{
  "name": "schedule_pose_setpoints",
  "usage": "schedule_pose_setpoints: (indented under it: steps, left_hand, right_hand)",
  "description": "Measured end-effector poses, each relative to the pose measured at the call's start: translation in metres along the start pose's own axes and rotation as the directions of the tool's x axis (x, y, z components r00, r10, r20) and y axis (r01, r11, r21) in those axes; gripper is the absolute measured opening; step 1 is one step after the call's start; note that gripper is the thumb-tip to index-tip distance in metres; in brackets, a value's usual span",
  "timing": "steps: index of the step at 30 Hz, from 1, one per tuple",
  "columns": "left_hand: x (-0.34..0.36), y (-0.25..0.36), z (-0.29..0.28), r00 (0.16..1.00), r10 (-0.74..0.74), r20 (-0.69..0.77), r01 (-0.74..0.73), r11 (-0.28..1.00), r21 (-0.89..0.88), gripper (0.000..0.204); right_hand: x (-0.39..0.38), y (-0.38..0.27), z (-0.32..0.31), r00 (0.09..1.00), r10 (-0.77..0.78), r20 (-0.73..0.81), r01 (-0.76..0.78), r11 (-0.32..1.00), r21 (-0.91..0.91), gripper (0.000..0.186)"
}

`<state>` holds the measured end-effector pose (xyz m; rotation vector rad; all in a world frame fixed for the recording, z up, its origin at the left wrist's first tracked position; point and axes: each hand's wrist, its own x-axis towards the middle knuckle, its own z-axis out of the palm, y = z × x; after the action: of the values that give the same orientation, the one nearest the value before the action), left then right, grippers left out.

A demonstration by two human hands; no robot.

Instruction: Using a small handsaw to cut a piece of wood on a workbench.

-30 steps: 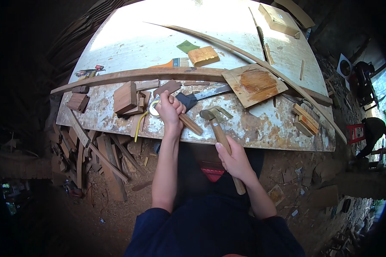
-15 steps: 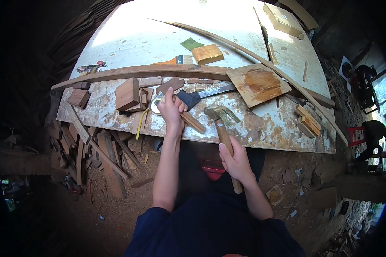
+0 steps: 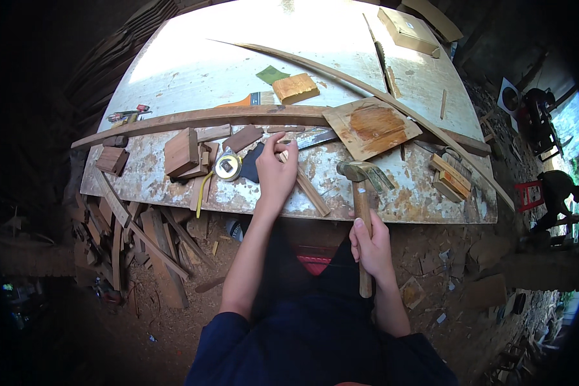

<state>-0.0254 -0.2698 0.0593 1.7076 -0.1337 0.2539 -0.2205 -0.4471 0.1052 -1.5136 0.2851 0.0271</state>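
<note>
My right hand (image 3: pixel 372 249) is wrapped round the wooden handle of a claw hammer (image 3: pixel 361 206), held nearly upright at the table's front edge with its metal head over the tabletop. My left hand (image 3: pixel 276 177) hovers over the front of the table, thumb and forefinger pinched together; anything tiny between them is too small to make out. A narrow wooden strip (image 3: pixel 313 193) lies under and beside that hand, slanting toward the front edge. Left of it sit a tape measure (image 3: pixel 228 166), its yellow tape hanging over the edge, and a black item (image 3: pixel 251 163), partly hidden.
A long curved beam (image 3: pixel 206 120) crosses the worn white table (image 3: pixel 193 83). A thin square board (image 3: pixel 373 128) rests on it, near a long thin strip (image 3: pixel 315 64). Wood blocks (image 3: pixel 181 152) stand at left, more blocks (image 3: pixel 451 177) at right. Offcuts (image 3: pixel 164 251) lean below the table.
My left hand has moved right, its fingers now pinched and more of the wooden strip showing. The hammer has shifted right and stands more upright. The whole view has shifted slightly.
</note>
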Motion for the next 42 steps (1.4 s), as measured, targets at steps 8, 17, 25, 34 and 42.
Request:
schedule_pose_setpoints:
  steps: [8,17,25,34,42]
  left_hand:
    - [-0.045,0.036,-0.012,0.925,0.259,0.278,-0.373,0.758,0.535,0.074]
    - [-0.055,0.04,-0.027,0.864,0.09,0.495,-0.405,0.709,0.577,0.135]
    - [-0.041,0.02,-0.039,0.767,0.116,0.631,-0.503,0.719,0.479,0.14]
    - [-0.039,0.013,-0.036,0.748,0.151,0.646,-0.561,0.664,0.494,0.134]
    - [-0.042,0.018,-0.039,0.748,0.169,0.642,-0.583,0.629,0.514,0.123]
  right_hand:
    - [-0.007,0.005,-0.016,0.999,-0.004,-0.048,0.005,1.0,0.024,0.02]
    - [-0.008,0.011,-0.02,0.999,0.028,-0.018,-0.029,0.997,-0.069,0.023]
    - [-0.015,0.007,-0.016,0.98,-0.199,0.018,0.19,0.898,-0.397,0.028]
    - [-0.01,-0.006,-0.012,0.983,-0.113,0.144,0.175,0.816,-0.552,0.035]
    - [-0.011,0.015,-0.015,0.993,-0.094,0.066,0.111,0.93,-0.349,0.027]
